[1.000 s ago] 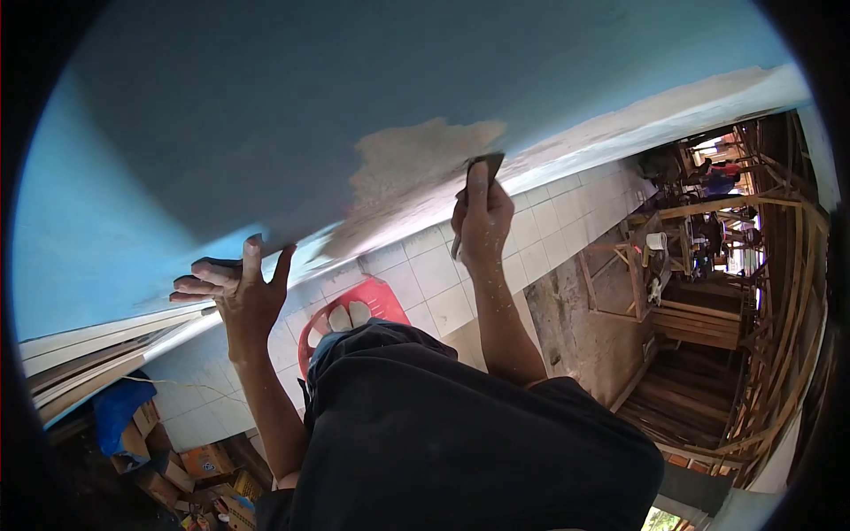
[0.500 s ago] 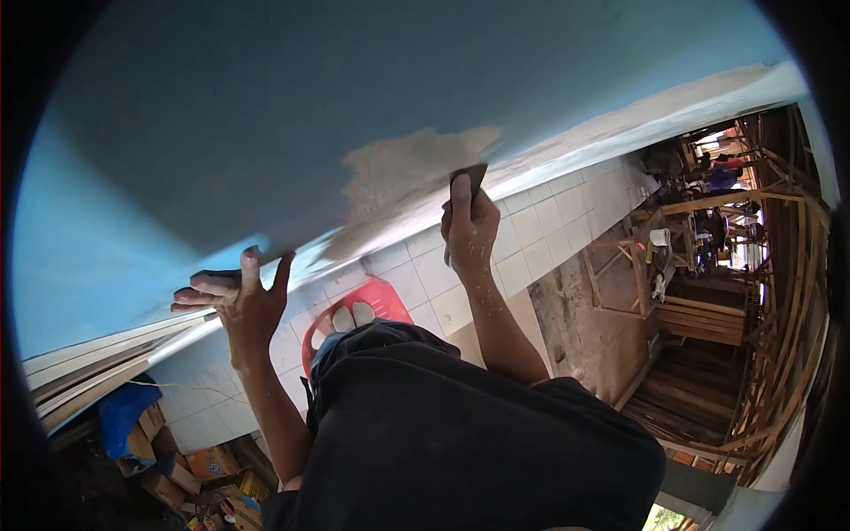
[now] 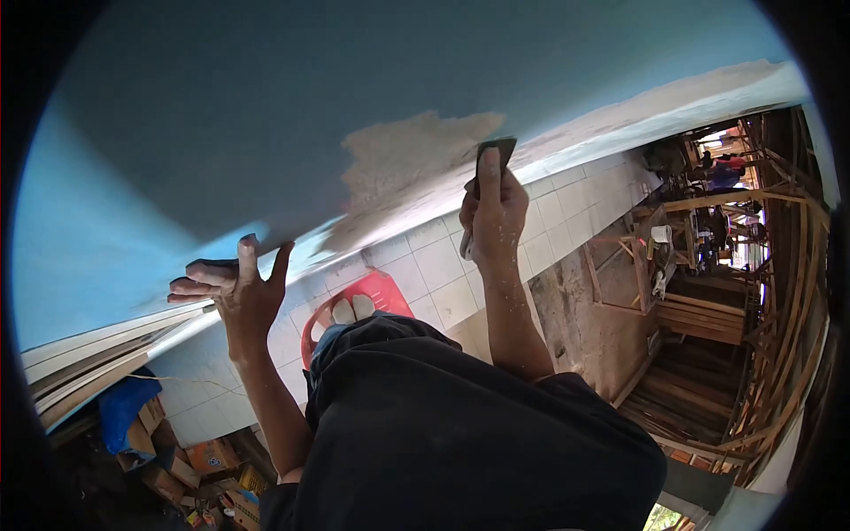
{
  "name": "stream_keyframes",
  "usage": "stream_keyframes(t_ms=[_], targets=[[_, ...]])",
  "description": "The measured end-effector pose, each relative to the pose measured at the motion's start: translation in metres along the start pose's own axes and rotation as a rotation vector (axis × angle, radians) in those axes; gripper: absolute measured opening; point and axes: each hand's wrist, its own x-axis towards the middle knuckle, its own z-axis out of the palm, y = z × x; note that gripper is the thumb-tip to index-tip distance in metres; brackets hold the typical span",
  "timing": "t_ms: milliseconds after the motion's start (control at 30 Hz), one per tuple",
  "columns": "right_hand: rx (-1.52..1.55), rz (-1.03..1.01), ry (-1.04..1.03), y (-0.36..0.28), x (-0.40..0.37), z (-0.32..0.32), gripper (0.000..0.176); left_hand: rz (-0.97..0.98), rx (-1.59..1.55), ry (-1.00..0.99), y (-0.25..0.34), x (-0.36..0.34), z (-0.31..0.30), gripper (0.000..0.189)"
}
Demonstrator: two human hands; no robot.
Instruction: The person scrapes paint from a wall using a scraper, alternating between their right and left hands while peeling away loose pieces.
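Observation:
My right hand (image 3: 498, 212) is closed round a dark flat tool (image 3: 506, 150), thumb along it, close to the wall. The tool's exact kind is hard to make out. My left hand (image 3: 239, 288) has its fingers spread against the blue wall (image 3: 248, 106), with nothing seen in it. Between the two hands the wall bears a rough beige patch (image 3: 398, 155), and a pale strip runs on to the right. White specks dot my right wrist and forearm.
Below me a red plastic chair (image 3: 381, 292) stands on white floor tiles (image 3: 443, 265), with my feet on it. Cardboard boxes (image 3: 212, 456) and a blue sheet (image 3: 124, 411) lie lower left. Wooden frames (image 3: 642, 274) and people (image 3: 726, 173) are at the right.
My right hand, with the dark tool, has moved right and slightly up along the wall. My left hand has stayed nearly in place.

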Motion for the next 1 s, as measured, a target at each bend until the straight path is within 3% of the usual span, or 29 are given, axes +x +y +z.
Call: stream_keyframes(t_ms=[67,100,133,300,433,633,700,1000], targets=[[-0.064,0.048,0.014,0.012,-0.001,-0.003,0.043,-0.009,-0.007,-0.001,-0.002,0.0,0.002,0.105],[-0.044,0.033,0.029,0.011,-0.001,0.003,0.044,0.013,-0.052,0.093,-0.003,0.003,0.004,0.095],[-0.043,0.006,0.022,0.008,0.001,0.005,0.044,0.022,-0.013,0.094,-0.004,0.005,0.004,0.097],[-0.07,-0.025,0.037,-0.01,-0.003,0.0,0.046,-0.025,-0.085,-0.022,-0.012,-0.024,0.028,0.101],[-0.05,0.002,0.06,0.014,0.004,-0.001,0.046,0.023,-0.041,0.124,-0.005,0.003,0.006,0.101],[-0.112,-0.026,0.056,0.005,0.003,-0.008,0.046,-0.039,-0.104,-0.031,-0.008,-0.016,0.021,0.102],[-0.065,0.023,0.08,0.009,0.002,-0.004,0.045,0.026,-0.096,0.096,-0.007,-0.004,0.013,0.101],[-0.098,-0.045,0.085,0.006,0.006,-0.002,0.044,0.001,-0.086,0.092,-0.008,-0.004,0.013,0.098]])
